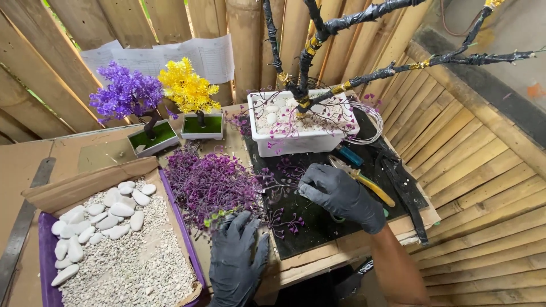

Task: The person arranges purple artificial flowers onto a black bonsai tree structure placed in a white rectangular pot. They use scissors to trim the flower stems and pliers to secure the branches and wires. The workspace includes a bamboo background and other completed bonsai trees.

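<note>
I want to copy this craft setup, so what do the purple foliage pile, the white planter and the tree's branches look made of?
The purple foliage pile looks like plastic: stiff, uniform sprigs. The white planter seems to be smooth moulded plastic with a matte finish, filled with white pebbles. The branches look like wire wrapped in black tape, going by the wrinkled glossy surface and gold wire showing at the joints. Both hands wear black gloves.

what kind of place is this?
Likely a small craft bench for artificial bonsai trees: finished purple and yellow mini trees, loose purple foliage, a box of white pebbles, bamboo walls.

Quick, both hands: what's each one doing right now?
Left hand: closed on a purple sprig.
Right hand: curled over purple twigs; grip cannot be told.
</note>
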